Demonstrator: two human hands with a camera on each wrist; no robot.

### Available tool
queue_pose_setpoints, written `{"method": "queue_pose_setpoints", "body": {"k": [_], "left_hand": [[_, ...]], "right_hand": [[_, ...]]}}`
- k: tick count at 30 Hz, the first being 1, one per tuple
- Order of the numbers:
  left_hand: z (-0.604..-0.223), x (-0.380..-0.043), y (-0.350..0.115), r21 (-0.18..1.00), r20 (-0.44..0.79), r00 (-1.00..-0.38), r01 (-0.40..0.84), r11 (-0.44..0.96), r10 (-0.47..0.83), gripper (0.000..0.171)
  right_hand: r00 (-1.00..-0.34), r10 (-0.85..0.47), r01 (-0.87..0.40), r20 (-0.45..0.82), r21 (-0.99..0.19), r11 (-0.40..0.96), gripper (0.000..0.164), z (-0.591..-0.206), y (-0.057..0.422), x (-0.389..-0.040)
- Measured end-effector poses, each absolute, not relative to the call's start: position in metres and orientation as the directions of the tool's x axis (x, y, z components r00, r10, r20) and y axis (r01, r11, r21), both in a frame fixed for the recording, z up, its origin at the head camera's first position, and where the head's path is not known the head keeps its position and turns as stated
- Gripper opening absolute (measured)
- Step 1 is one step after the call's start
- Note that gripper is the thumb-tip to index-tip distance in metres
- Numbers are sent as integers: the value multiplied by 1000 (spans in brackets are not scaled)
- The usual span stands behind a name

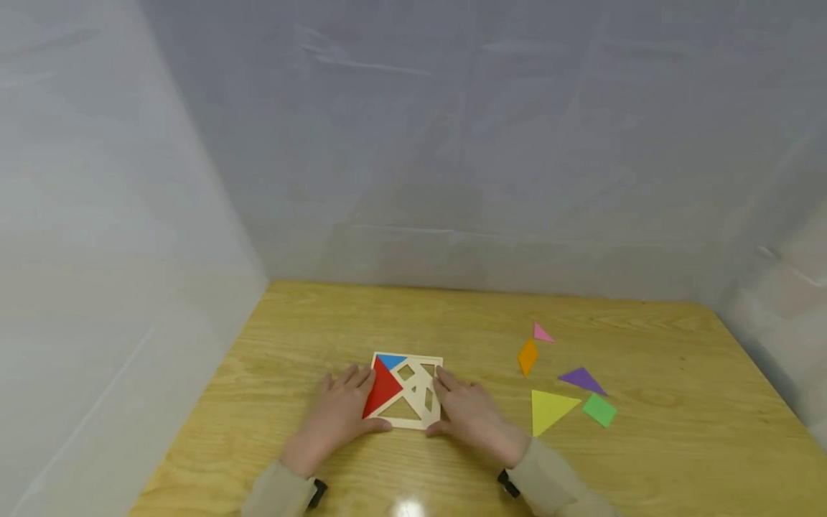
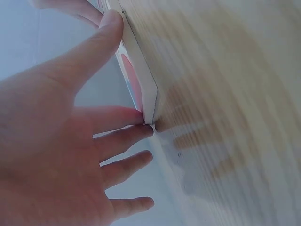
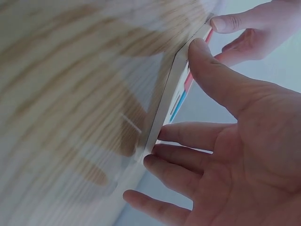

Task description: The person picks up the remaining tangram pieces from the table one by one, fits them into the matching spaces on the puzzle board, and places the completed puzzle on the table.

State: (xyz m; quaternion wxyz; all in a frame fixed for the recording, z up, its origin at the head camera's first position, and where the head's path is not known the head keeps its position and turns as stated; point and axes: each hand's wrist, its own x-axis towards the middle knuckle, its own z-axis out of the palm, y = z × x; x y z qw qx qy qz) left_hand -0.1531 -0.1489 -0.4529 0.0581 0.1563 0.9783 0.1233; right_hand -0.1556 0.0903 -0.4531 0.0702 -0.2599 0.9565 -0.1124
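Observation:
A square wooden tangram board lies on the table, with a large red triangle and a blue triangle set in it. Its other cut-outs show bare. My left hand holds the board's left side, thumb at the near edge and index finger at the side, the other fingers spread. On the opposite side my right hand holds it likewise, its thumb at the near right corner. In the right wrist view the board's edge runs between thumb and fingertips.
Loose pieces lie to the right on the wooden table: a yellow triangle, a green square, a purple triangle, an orange parallelogram and a pink triangle. Pale sheeting stands behind and beside the table.

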Motion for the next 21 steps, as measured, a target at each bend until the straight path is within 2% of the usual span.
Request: {"method": "queue_pose_setpoints", "body": {"k": [21], "left_hand": [[-453, -152, -134, 286, -31, -939, 319, 904, 341, 95]], "right_hand": [[-866, -497, -459, -56, -305, 835, 86, -455, 108, -155]]}}
